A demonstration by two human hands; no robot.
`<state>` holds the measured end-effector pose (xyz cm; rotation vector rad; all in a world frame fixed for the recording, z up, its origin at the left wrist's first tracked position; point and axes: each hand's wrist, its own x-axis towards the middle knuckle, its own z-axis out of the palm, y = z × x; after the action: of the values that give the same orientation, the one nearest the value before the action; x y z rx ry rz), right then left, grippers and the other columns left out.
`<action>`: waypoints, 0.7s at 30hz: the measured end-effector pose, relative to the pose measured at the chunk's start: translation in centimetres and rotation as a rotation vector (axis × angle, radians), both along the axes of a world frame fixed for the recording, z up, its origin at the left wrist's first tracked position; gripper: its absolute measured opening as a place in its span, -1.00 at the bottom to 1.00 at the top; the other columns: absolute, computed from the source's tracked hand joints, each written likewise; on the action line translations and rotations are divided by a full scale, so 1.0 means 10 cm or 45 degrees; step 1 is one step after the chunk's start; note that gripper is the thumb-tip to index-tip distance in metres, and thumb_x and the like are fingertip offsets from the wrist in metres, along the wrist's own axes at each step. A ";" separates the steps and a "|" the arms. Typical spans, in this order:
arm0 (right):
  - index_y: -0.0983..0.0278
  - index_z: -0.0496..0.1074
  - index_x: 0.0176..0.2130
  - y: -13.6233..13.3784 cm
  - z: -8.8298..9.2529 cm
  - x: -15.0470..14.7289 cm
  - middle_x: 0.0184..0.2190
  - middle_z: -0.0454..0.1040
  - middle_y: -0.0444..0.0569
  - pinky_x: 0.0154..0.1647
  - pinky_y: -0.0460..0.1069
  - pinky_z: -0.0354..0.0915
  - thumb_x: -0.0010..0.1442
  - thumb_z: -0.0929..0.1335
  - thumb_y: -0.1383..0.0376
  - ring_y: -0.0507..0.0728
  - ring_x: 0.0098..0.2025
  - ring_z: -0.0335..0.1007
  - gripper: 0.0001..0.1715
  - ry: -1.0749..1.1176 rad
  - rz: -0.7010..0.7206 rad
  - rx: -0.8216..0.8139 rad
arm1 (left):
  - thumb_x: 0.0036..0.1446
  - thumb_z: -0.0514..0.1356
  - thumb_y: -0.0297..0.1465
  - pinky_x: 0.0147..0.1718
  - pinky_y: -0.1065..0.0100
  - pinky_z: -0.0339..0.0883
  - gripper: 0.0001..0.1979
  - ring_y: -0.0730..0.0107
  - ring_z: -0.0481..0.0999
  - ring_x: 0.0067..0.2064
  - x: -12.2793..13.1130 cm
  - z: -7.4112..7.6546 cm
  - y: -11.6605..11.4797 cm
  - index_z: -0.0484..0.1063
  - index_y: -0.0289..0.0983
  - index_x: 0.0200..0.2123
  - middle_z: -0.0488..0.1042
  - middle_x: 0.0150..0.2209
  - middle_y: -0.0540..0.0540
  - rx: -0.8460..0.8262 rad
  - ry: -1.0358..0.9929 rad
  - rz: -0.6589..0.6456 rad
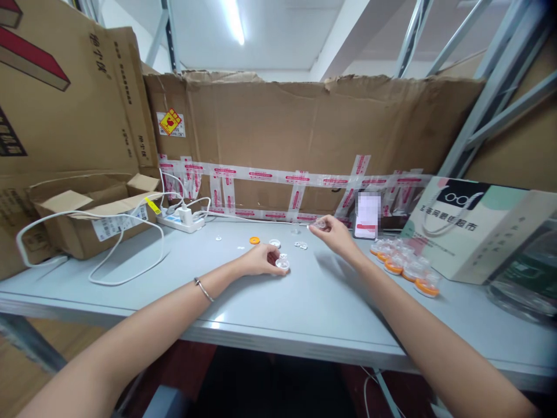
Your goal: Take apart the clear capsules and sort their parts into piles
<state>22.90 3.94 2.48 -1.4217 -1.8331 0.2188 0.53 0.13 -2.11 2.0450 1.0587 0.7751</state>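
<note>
A small white part (282,265) is being pinched, best kept level, by the left hand (260,259); well apart, a clear piece (319,223) is being pinched by the right hand (335,233).

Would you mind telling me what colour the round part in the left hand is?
The round part is white, in the head view.

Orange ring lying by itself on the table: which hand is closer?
Left. The left hand is just this side of the orange ring, holding a round white part. The right hand is farther off, to the ring's right, holding a clear piece.
</note>
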 end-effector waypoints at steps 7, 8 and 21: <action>0.34 0.43 -0.52 0.66 -0.06 0.18 -0.58 0.42 -0.06 -0.49 -0.09 0.14 -0.18 0.42 0.26 0.06 -0.50 0.31 -0.81 -0.232 -0.093 -0.299 | -0.24 0.29 -0.20 -0.51 0.49 0.17 -0.62 0.52 0.29 -0.48 -0.03 0.01 0.01 0.29 -0.33 -0.41 0.29 -0.51 0.04 -0.013 0.016 -0.039; 0.34 0.43 -0.56 0.74 -0.09 0.16 -0.61 0.42 -0.07 -0.50 -0.09 0.14 -0.18 0.42 0.26 0.05 -0.52 0.30 -0.82 -0.247 -0.088 -0.330 | -0.23 0.28 -0.20 -0.50 0.49 0.17 -0.62 0.52 0.29 -0.47 -0.03 0.01 0.01 0.29 -0.33 -0.40 0.29 -0.51 0.04 -0.020 0.016 -0.051; 0.37 0.43 -0.45 0.89 -0.23 0.05 -0.48 0.44 0.10 -0.35 0.02 0.22 -0.12 0.40 0.06 0.22 -0.34 0.36 -0.60 -0.193 -0.134 -0.214 | -0.18 0.26 -0.20 -0.48 0.49 0.17 -0.64 0.52 0.29 -0.46 -0.03 0.00 0.02 0.30 -0.33 -0.38 0.29 -0.48 0.03 -0.012 -0.005 -0.106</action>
<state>23.37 12.80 0.14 -1.6871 -1.8909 0.2209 0.19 0.34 -2.14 2.0647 0.9666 0.7298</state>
